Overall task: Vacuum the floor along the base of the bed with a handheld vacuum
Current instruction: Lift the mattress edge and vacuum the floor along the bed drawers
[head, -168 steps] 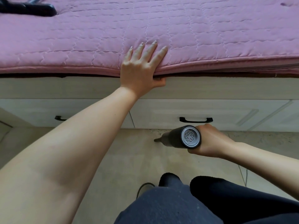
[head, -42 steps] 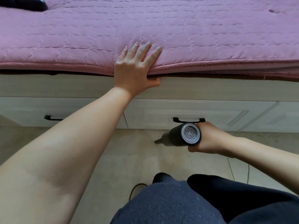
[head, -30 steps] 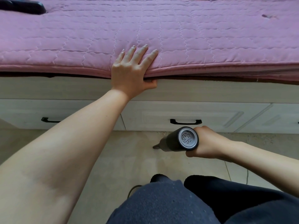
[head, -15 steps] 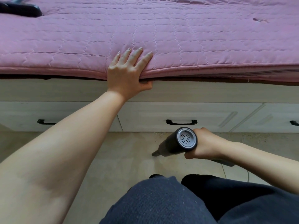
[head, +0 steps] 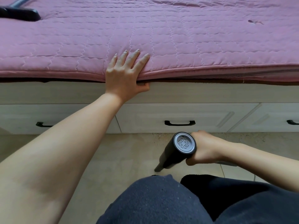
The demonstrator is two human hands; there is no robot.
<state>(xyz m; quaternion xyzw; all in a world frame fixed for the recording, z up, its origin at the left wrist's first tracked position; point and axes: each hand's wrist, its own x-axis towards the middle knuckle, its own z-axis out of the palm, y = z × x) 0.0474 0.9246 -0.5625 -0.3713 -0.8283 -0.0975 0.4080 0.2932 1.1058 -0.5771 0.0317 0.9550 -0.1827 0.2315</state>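
Vacuum: handheld vacuum (head: 176, 151) sits low over the floor (head: 123, 152) in front of the bed base (head: 186, 94), its grey vented rear cap facing me and its narrow nozzle angled down to my left, the tip at or just above the tile; I cannot tell if it touches.
Right hand: my right hand (head: 204, 148) is wrapped round the rear of the dark barrel, fingers curled under it, a closed grasp on the body just behind the cap.
Left hand: my left hand (head: 124, 75) lies flat on the pink quilted mattress pad (head: 178, 38), fingers straight and spread, thumb tucked under its edge against the bed frame; it braces me and grasps nothing else.
Weight: one hand carries it with the wrist level, so I judge it light, with the mass near the motor end I am holding.
Stiffness: hard plastic shell, rigid; it should not flex, but the thin nozzle could scrape or chip if jabbed at the tile or the drawer front (head: 178, 115).
Slip: the barrel looks smooth and matte; a full wrap is safer than a pinch.
Where to hold: at the thick rear section, clear of the vents.
Work left: specks of grit (head: 163, 135) show on the floor just under the drawer, beyond the nozzle.
Elsewhere: a black floor-head attachment (head: 21, 14) rests on the bed at far left.
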